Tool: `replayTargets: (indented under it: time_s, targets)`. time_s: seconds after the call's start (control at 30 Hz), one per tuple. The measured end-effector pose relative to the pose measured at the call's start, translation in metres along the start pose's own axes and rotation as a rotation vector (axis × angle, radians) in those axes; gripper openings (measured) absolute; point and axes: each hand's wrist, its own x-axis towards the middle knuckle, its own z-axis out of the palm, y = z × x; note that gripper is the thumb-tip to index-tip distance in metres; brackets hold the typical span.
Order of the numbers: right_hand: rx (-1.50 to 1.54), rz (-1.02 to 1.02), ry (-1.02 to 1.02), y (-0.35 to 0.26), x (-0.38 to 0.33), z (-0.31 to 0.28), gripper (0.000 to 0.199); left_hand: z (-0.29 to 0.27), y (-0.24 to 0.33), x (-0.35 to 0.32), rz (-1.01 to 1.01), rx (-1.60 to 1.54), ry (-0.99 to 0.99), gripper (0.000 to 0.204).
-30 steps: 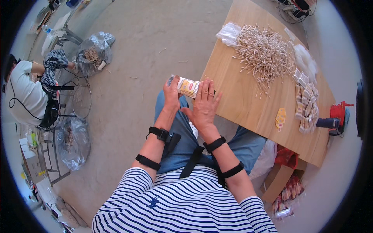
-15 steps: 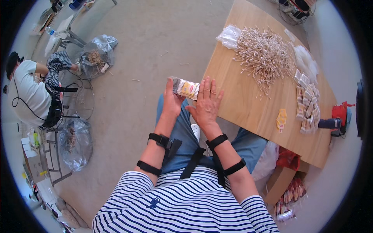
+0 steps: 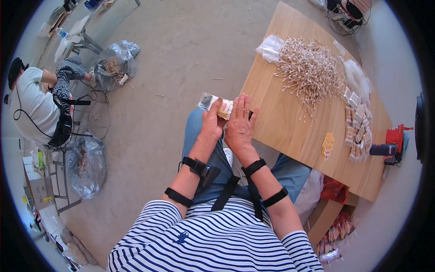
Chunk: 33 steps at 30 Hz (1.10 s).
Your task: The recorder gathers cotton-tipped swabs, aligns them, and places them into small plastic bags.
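One swab packet (image 3: 226, 108) between two hands, just left of the desk (image 3: 276, 118)
Left hand (image 3: 212, 123) has its grip closed around the packet; right hand (image 3: 239, 128) open, fingers straight, at its desk-side end; long axis slants toward the desk, clear plastic end pointing away; left thumb covers part; swabs (image 3: 310, 68) atop the desk too tangled to count.

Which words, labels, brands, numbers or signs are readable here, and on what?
None readable.
Swab pack in the left hand: yellow-and-red label, print too small.
Yellow cards and piled packs on the table: too small.
Striped shirt: dark blue emblem, no lettering distinguishable.
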Motion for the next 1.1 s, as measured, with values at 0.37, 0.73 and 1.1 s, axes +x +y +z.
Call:
replayTargets:
  time_s: [0.37,0.73,1.1]
  targets:
    - [0.011,-0.063,0.011,-0.013,0.014,0.010,0.062,-0.006,0.004,0.009,0.026,-0.021,-0.023,0.018]
    - [0.029,-0.215,0.119,-0.048,0.033,0.014,0.063,-0.012,0.045,0.007,0.163,0.015,-0.057,0.024]
    - [0.160,-0.301,0.182,-0.075,0.032,-0.032,0.068,-0.018,0.095,-0.013,0.239,-0.069,-0.108,0.019]
